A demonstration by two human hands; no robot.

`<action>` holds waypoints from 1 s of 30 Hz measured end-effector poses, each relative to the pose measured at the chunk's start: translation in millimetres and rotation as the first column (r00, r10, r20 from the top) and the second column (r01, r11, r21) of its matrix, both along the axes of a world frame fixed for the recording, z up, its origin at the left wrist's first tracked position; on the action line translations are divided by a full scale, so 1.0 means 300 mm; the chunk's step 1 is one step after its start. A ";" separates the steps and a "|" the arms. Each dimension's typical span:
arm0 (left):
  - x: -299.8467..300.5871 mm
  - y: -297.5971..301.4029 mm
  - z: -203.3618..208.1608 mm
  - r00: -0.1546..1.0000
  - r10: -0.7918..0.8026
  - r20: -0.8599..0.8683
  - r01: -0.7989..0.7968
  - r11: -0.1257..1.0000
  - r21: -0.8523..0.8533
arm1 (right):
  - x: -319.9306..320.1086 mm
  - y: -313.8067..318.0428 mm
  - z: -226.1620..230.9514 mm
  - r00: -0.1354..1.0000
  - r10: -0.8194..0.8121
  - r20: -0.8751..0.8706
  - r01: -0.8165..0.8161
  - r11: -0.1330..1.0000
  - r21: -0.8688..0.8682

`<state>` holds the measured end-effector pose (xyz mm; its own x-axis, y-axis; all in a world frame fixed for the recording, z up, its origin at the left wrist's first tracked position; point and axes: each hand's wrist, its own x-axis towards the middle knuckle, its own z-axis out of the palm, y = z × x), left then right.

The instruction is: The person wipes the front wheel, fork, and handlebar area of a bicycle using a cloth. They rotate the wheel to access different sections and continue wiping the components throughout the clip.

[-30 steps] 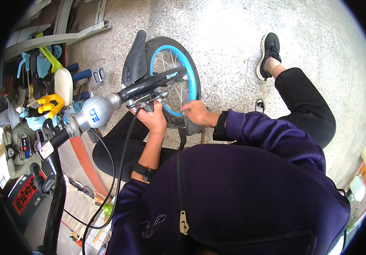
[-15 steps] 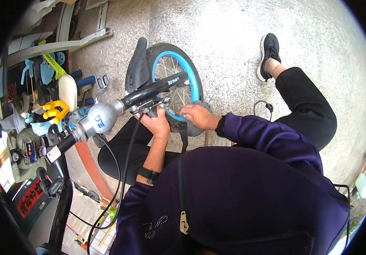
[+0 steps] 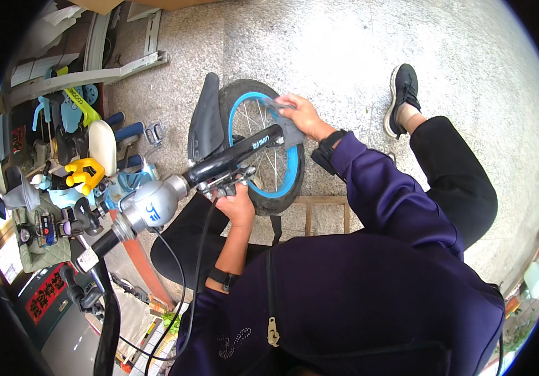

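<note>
A small bicycle's front wheel [image 3: 292, 168], with a blue rim and black tyre, lies before me. The black fork [image 3: 235, 153] crosses it, and a black mudguard [image 3: 207, 125] curves along its left side. My left hand [image 3: 237, 205] is closed around the brake [image 3: 225, 183] by the fork; some fingers are hidden. At the wheel's upper right, my right hand [image 3: 304, 116] pinches a grey cloth [image 3: 290, 133] against the rim and fork end. Its fingertips are slightly blurred. The silver head tube [image 3: 156, 203] joins the fork at left.
Black cables [image 3: 202, 263] loop down beside the handlebar [image 3: 108, 319]. Further left stand small bicycle parts, a cream seat [image 3: 102, 147] and a yellow plastic piece [image 3: 85, 173]. A wooden frame [image 3: 326, 202] lies under the wheel. My shoe [image 3: 404, 94] rests on the speckled floor.
My right hand has moved with the cloth from the rim's lower right up to its upper right. My left hand stays at the brake. The bicycle sits slightly lower in view.
</note>
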<state>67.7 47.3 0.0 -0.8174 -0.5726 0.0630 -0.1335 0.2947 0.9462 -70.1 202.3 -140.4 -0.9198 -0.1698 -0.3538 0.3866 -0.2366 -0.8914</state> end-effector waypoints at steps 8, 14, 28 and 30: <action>0.016 0.008 0.009 0.992 0.073 0.100 -0.077 0.996 0.039 | -0.187 -0.136 0.066 0.784 0.291 -0.548 -0.081 0.924 0.374; 0.017 0.001 0.009 0.982 0.068 0.179 -0.053 0.995 -0.088 | -0.178 -0.123 -0.051 0.898 0.168 -0.407 -0.020 0.939 0.343; -0.001 0.039 0.042 0.984 0.098 0.148 -0.106 0.993 0.046 | 0.063 -0.029 -0.233 0.977 0.202 0.069 -0.204 0.782 0.589; 0.002 0.041 0.041 0.982 0.115 0.149 -0.129 0.987 0.092 | 0.020 -0.037 -0.186 0.964 0.260 0.054 -0.231 0.719 0.656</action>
